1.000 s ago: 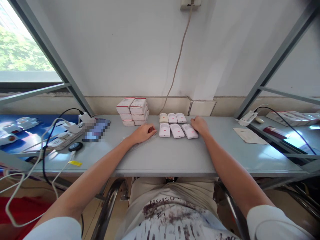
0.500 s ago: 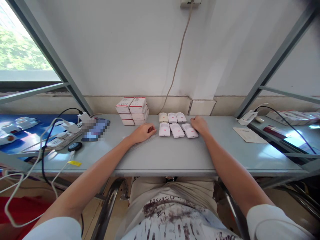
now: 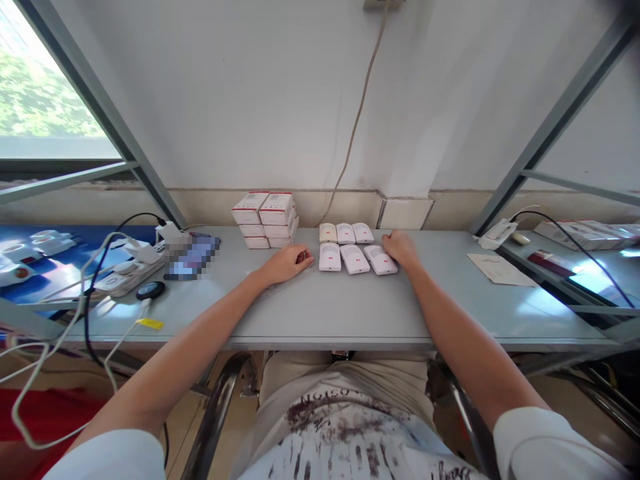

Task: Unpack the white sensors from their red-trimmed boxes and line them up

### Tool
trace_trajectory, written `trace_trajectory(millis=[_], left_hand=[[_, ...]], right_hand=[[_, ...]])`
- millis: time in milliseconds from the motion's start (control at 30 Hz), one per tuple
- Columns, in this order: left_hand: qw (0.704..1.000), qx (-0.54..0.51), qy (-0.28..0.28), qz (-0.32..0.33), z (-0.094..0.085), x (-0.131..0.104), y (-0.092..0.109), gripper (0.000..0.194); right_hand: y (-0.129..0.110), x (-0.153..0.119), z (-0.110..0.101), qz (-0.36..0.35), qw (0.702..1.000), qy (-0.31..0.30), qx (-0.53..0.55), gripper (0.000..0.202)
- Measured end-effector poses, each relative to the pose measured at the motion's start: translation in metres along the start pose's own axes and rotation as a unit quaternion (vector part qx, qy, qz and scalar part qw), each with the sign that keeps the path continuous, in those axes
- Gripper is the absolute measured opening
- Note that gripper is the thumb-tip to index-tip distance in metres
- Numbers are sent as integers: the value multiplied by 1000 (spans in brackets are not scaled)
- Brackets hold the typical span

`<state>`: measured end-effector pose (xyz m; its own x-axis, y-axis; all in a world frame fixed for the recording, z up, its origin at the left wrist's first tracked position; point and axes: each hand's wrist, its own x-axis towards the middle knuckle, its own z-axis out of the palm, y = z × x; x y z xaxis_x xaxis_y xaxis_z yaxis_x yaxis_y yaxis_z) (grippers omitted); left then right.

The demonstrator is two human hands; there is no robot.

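Several white curved devices lie in two rows on the grey table [image 3: 330,320]; the back left one [image 3: 328,233] looks cream-coloured. My left hand [image 3: 291,262] rests on the table left of the front left device [image 3: 330,257], its fingers curled, and whether they hold anything is hidden. Clear plastic film lies under its wrist. On the other side, my right hand [image 3: 399,247] rests with curled fingers by the front right device [image 3: 381,260]; what is inside them cannot be seen. Behind my left hand stand stacked white boxes with red edges [image 3: 277,209].
At the left are a phone [image 3: 193,259], a power strip with plugs [image 3: 125,277], a round black device [image 3: 151,290] and loose cables. A paper sheet [image 3: 500,270] and a white adapter [image 3: 496,235] lie at the right. Metal frame posts rise on both sides.
The view has shifted very slightly. Both hands and the devices have stayed where they were on the table.
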<state>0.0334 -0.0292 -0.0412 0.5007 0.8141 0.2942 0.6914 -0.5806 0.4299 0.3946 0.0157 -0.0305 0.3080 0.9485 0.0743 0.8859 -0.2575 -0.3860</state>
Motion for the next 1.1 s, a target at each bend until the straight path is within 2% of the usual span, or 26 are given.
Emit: trace_trajectory(millis=[800,1000,1100], left_hand=[[1000,8,6,8,0,-1,1,30],[995,79,55,31,-9,-5,8,31],[990,131,42,33,-16,-7,9,31]], right_hand=[[-4,-6,-4,1,1000,0,5,48],[-10,-10,-11,-6,1000,18,1,42],[-15,-13,-15,-27,999,20,-17,41]])
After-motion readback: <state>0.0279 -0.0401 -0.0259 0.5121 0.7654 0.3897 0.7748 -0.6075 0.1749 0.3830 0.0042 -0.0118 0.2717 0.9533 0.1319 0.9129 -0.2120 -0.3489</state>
